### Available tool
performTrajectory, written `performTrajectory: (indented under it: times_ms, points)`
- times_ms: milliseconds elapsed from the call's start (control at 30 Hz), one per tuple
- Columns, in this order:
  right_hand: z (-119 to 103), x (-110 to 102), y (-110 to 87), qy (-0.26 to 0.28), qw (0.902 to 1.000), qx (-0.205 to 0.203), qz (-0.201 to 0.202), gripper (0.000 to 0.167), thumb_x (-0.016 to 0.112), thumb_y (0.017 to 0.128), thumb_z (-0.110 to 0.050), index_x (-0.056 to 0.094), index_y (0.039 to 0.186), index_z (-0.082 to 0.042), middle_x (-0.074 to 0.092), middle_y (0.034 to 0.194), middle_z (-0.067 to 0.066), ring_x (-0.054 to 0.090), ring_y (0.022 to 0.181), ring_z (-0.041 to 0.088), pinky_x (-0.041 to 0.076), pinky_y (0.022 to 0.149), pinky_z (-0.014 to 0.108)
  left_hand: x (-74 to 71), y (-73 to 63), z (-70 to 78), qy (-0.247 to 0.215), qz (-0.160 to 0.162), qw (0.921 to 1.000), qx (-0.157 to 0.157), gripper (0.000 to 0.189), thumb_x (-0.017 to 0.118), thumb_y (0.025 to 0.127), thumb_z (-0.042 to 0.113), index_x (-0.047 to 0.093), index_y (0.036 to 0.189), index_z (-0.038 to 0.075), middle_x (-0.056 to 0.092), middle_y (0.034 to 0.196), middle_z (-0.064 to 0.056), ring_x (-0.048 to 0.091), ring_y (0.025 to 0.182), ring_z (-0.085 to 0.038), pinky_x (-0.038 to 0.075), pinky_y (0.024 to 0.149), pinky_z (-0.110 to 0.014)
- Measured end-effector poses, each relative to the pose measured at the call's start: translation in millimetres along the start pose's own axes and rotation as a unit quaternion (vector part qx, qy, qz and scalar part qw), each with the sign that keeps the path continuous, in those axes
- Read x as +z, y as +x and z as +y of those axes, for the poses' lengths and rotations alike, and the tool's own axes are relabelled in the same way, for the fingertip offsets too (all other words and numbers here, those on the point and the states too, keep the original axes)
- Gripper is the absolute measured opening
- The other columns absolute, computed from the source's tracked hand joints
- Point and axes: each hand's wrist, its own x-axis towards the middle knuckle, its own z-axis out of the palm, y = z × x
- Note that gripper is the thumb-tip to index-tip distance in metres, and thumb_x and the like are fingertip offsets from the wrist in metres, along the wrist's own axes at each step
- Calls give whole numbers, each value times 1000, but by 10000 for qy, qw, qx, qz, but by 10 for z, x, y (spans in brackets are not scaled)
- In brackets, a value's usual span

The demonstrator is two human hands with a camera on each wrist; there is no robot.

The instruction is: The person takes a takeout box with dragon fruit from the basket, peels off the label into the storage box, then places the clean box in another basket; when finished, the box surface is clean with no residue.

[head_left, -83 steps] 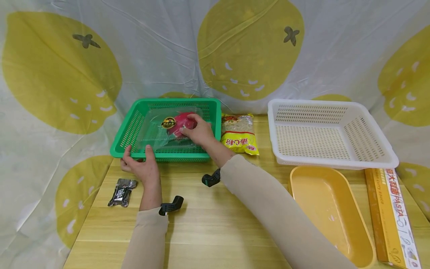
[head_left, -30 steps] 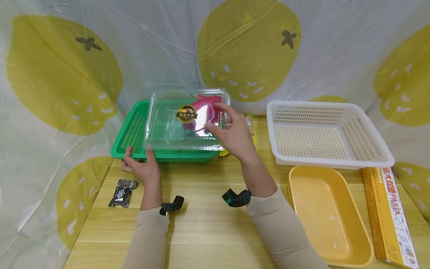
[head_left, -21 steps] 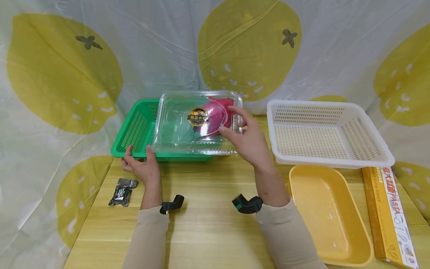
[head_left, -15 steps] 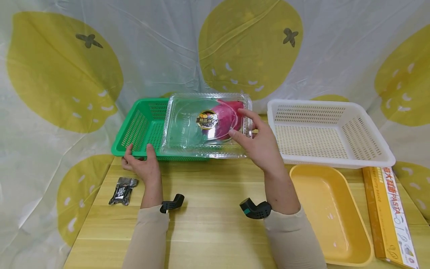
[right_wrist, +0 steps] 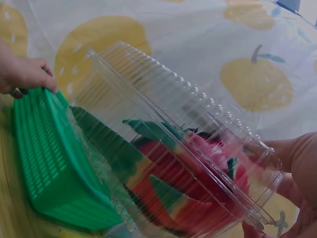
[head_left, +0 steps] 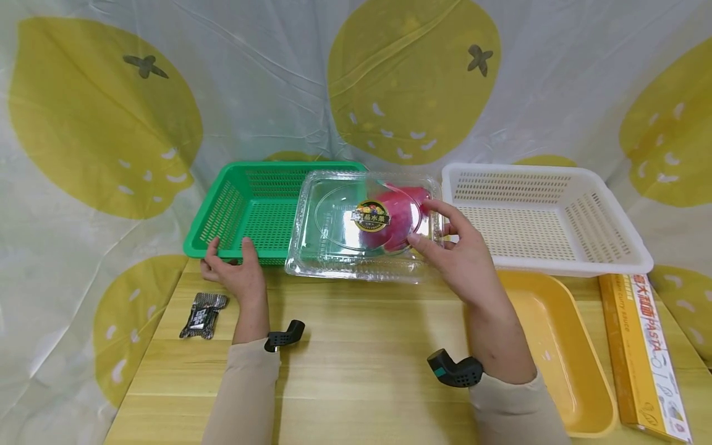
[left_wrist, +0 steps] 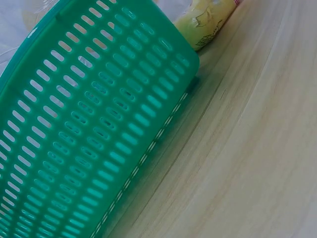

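Carries the clear plastic clamshell box (head_left: pixel 356 247), with the dragon fruit (head_left: pixel 403 213) inside, up from within the green basket (head_left: pixel 219 210) and rightward in the right hand (head_left: pixel 464 259), nearing the white basket (head_left: pixel 528 262) and now largely hiding the macaroni bag (left_wrist: pixel 205 22) from the head view.

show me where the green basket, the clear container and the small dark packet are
green basket (head_left: pixel 269 219): head view, on its bare perforated floor
clear container (head_left: pixel 329 224): head view, on the lid, left of the round sticker
small dark packet (head_left: pixel 201 317): head view, near its middle
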Motion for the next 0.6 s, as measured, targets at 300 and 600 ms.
performTrajectory:
  times_ms: [300, 600]
  points:
    - [154, -88, -127, 385, 9988, 18, -296, 63, 76, 92, -22, 50, 149, -27, 41, 104, 11, 51, 60, 14, 53, 62, 25, -7, 0, -1, -28, -3, 10000, 58, 54, 73, 94, 32, 48, 141, 30, 11, 159, -4, 43, 104, -26, 38, 83, -23]
    - [333, -146, -334, 484, 9978, 155, -430, 61, 74, 95, -19, 48, 150, -24, 38, 109, 10, 51, 59, 10, 55, 64, 23, 0, -1, -11, -15, 15, 10000, 36, 54, 73, 93, 33, 48, 141, 30, 10, 160, -6, 43, 101, -23, 38, 83, -23]
